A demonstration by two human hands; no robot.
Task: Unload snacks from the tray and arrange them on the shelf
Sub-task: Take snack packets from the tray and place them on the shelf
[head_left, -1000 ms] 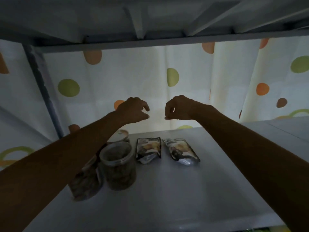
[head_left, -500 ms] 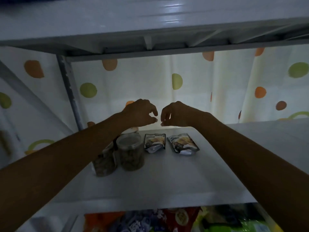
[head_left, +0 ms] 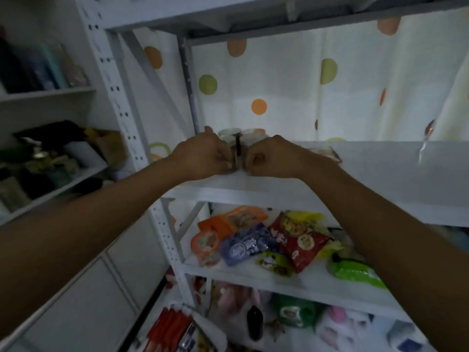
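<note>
Reaching over the front edge of the upper shelf (head_left: 368, 174), near its left front corner, the left hand (head_left: 203, 154) and right hand (head_left: 272, 157) are being held almost touching, fingers curled inward. Probable reason: the jars (head_left: 250, 138) are being gathered into a tight cluster at that corner, so that shelf to the right is being kept for further snacks. Whether either hand is gripping anything cannot be told; the frame is dim and blurred. The jars are being seen upright, pale-lidded and close together. A dark upright strip (head_left: 237, 148) is showing between the hands. A flat packet (head_left: 327, 151) is lying just behind the right wrist.
</note>
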